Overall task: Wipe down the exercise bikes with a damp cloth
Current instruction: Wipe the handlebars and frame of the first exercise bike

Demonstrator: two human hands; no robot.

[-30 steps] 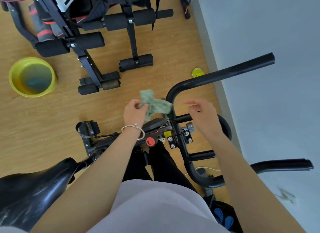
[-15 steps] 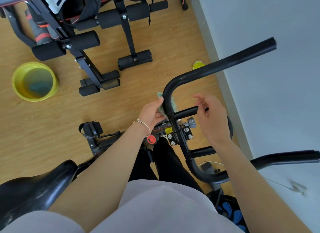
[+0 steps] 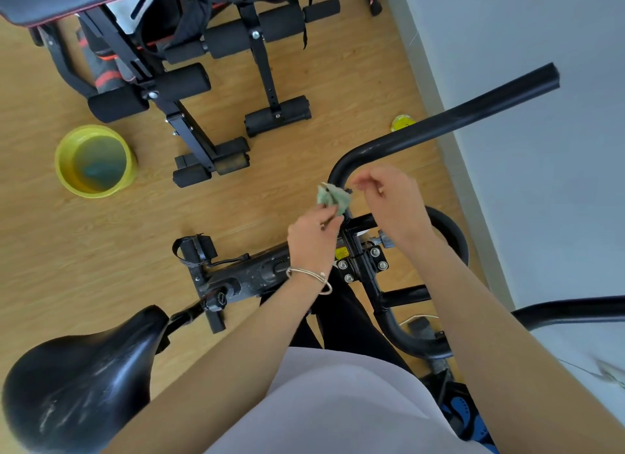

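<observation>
I look down on a black exercise bike: its curved handlebar (image 3: 439, 122) runs up to the right, its saddle (image 3: 77, 382) sits at lower left. My left hand (image 3: 314, 237) grips a crumpled pale green cloth (image 3: 333, 198) beside the bend of the handlebar. My right hand (image 3: 392, 203) hovers just right of the cloth above the handlebar stem, fingers loosely curled and pointing at the cloth. Whether its fingertips touch the cloth or the bar is unclear.
A yellow basin (image 3: 96, 161) with water stands on the wooden floor at left. A black sit-up bench (image 3: 189, 81) with foam rollers fills the top. A grey wall (image 3: 541, 31) runs along the right. A small yellow object (image 3: 402, 123) lies by the baseboard.
My left hand has carried the cloth right, up to the handlebar bend. My right hand has moved left and now sits next to the cloth.
</observation>
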